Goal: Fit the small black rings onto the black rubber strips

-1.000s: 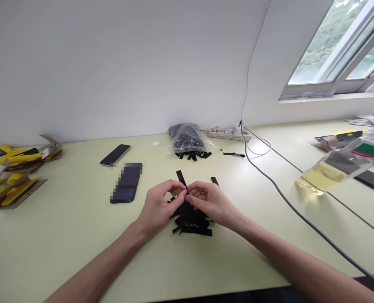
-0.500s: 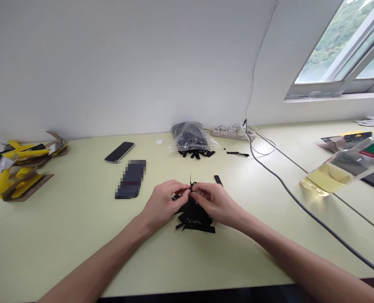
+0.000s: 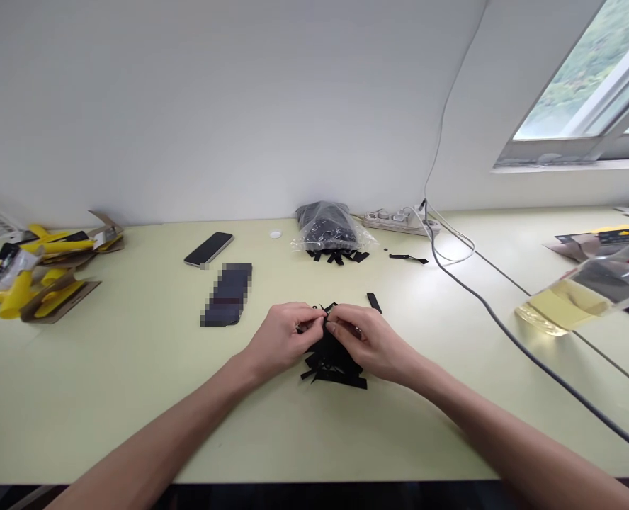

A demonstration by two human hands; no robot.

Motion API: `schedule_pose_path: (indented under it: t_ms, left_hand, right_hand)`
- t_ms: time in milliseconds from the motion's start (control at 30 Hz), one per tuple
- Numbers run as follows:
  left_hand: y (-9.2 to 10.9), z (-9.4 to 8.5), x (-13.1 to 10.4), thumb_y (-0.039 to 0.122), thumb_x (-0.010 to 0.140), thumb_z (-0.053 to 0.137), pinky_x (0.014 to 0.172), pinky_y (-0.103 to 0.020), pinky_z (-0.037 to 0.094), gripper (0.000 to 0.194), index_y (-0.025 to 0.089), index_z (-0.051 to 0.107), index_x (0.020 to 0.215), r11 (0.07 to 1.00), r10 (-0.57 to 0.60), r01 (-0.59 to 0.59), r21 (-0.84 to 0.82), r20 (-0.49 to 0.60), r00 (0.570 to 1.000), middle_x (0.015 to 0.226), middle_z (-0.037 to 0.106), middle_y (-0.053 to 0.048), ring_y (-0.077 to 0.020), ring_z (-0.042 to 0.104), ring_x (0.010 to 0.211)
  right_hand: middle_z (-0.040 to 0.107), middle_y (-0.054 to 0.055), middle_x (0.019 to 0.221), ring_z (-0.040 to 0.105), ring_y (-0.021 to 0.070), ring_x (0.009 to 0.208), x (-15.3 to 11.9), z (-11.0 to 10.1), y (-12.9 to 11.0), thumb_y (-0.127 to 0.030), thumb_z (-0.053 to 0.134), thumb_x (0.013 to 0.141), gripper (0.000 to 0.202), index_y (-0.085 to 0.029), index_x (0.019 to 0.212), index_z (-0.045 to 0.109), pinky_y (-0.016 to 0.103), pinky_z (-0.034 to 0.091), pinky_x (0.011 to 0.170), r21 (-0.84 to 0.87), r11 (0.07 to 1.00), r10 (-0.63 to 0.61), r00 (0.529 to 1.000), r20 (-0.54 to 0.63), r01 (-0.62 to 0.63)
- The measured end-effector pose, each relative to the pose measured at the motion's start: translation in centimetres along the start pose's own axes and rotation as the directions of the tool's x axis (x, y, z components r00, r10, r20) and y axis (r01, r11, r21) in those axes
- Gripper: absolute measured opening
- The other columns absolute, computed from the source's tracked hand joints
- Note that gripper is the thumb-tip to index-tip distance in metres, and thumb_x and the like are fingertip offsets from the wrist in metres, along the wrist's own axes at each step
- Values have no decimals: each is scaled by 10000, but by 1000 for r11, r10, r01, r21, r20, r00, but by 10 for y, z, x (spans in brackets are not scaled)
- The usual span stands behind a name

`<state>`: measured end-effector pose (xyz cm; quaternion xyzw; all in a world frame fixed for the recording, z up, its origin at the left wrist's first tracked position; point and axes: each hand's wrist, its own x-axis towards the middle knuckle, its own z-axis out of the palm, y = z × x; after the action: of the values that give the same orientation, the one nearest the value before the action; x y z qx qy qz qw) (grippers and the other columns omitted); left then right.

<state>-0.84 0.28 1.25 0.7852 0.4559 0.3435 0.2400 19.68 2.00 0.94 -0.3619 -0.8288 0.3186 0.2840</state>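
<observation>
My left hand (image 3: 285,334) and my right hand (image 3: 372,338) meet above a pile of flat black strips (image 3: 341,363) on the table. Thumb and forefinger of each hand are pinched together, fingertips nearly touching. Between them is a small black strip (image 3: 328,309), mostly hidden by the fingers. One loose black piece (image 3: 374,303) lies just beyond my right hand. Farther back, a clear plastic bag (image 3: 325,225) full of black pieces spills several strips at its mouth.
Two phones, one dark (image 3: 209,248) and one pixelated (image 3: 227,294), lie left of centre. Yellow items in cardboard (image 3: 54,283) sit far left. On the right are a power strip (image 3: 394,222), a grey cable (image 3: 484,326) and a tilted bottle of yellow liquid (image 3: 564,308).
The view has shifted slightly, so things on the table appear farther right. A thin black end that stuck up above my fingertips no longer shows upright. Both hands keep their pinch.
</observation>
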Motion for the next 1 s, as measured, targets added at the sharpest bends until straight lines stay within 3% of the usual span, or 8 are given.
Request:
schedule_pose_path:
  t_ms: [167,367,500,633,833,1000]
  left_hand:
    - [-5,5,0,361,954,571,647,-274,505,300,195,777,812,977,-127,124,-172,-7,992,785,729,-41,-190,653,742]
    - [-11,5,3,402,969,581,664,-258,504,333,170,779,835,874,-264,283,-394,104,959,743,710,-30,-175,651,721]
    - [-9,0,1,348,1000,567,697,-267,491,287,195,796,920,985,-121,129,-118,72,990,833,739,-29,-173,661,764]
    - [-10,-1,-2,311,1018,584,775,-283,502,232,239,797,1069,998,17,-23,64,98,995,951,768,-28,-172,688,841]
    - [-11,-1,-3,326,1014,622,747,-260,476,184,229,771,967,997,17,-24,74,97,995,900,739,4,-138,661,810]
    - [-8,-4,-2,417,962,688,616,-245,400,342,184,618,722,997,-44,39,66,75,996,753,640,25,-113,549,672]
  right_hand:
    - [496,-12,700,399,127,621,0,-3,-1,-279,452,1031,300,-200,743,482,277,331,583,-7,1000,-9,1000,5,9]
    - [545,-1,747,435,126,637,0,-8,-6,-264,450,1027,241,-196,822,557,266,355,584,53,998,-21,1000,10,20]
    - [406,-40,641,348,111,568,0,-13,-5,-281,453,1008,281,-208,737,449,255,295,514,63,996,63,998,-19,-62]
    - [392,-48,603,342,104,546,1,-16,-3,-255,452,977,259,-206,724,458,246,274,490,37,991,129,991,-30,-127]
    - [388,-54,589,322,94,532,1,-17,-5,-258,477,965,248,-203,723,468,240,259,481,34,988,154,988,-11,-153]
    - [366,-58,584,309,92,525,1,-16,-4,-252,485,968,250,-203,724,466,242,253,486,28,988,151,988,22,-152]
